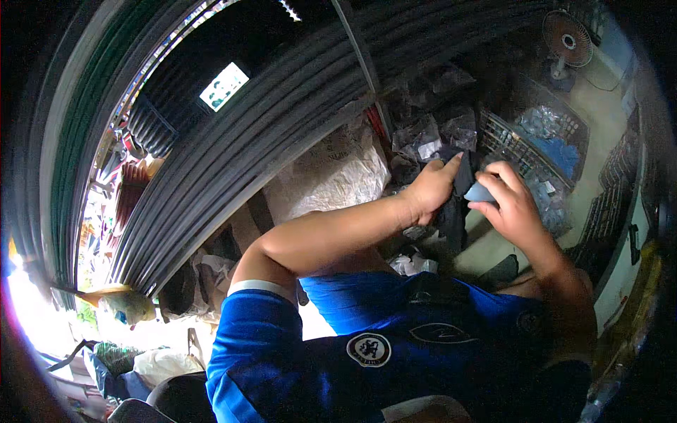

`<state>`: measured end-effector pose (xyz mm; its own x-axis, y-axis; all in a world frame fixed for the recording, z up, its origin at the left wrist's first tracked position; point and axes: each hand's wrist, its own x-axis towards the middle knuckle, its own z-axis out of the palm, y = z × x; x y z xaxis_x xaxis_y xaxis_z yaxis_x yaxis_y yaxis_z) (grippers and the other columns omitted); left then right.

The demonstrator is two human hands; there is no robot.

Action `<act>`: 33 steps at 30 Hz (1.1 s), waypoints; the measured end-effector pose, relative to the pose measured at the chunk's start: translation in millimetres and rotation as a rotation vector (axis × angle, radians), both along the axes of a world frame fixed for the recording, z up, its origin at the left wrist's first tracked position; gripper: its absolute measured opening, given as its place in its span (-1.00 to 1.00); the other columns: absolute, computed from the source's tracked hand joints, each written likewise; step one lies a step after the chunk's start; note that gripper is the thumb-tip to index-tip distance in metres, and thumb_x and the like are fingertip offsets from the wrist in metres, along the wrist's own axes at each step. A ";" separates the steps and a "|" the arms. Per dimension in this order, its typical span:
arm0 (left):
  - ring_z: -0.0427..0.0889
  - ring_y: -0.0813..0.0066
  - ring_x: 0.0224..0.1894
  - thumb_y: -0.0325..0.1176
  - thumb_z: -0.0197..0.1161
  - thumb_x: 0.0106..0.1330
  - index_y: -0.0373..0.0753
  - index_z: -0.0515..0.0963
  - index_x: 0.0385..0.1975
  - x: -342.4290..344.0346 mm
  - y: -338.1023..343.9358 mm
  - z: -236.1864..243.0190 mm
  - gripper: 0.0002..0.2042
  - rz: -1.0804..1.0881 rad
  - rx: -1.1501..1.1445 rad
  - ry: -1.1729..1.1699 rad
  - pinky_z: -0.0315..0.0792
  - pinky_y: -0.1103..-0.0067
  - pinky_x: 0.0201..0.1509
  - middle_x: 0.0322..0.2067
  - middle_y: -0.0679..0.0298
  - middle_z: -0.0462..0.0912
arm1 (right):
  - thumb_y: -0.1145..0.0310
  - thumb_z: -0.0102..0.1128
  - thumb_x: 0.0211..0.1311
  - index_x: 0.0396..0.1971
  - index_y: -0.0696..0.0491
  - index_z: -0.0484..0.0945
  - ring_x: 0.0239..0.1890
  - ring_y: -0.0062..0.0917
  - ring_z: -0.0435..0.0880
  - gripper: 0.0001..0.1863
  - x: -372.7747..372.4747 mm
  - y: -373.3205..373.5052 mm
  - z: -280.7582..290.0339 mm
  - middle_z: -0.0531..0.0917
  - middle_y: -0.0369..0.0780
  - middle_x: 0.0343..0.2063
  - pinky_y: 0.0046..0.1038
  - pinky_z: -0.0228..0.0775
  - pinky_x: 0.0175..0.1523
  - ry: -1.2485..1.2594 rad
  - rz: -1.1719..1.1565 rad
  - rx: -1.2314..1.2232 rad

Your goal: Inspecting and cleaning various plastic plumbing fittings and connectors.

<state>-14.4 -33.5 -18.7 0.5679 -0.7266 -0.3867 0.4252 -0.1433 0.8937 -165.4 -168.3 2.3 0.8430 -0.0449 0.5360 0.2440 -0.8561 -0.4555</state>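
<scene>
Dark cloth, which looks like a garment, hangs in front of me. My left hand is closed on its upper part, thumb and forefinger pointing up along it. Just to the right, my right hand pinches a small pale blue, flat-looking piece against or very near the cloth's edge; its exact kind does not show. Clear plastic bags lie just beyond my hands, some with white pieces in them.
Beyond my right hand stands a plastic crate holding bagged things and bright blue stuff. A fan stands at the far right. A large whitish sack leans by the ribbed dark shutter. Bundles lie at lower left.
</scene>
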 end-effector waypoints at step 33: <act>0.65 0.25 0.04 0.19 -0.07 0.52 -0.23 0.57 0.11 4.0 -7.8 -21.0 -0.41 -0.027 -0.304 0.267 0.46 0.31 0.20 0.04 0.14 0.67 | 0.58 0.47 -0.09 -0.17 0.14 0.57 -0.16 -0.13 0.60 -0.59 12.2 3.5 -22.9 0.57 -0.12 -0.24 -0.20 0.49 -0.05 -0.178 -0.009 -0.086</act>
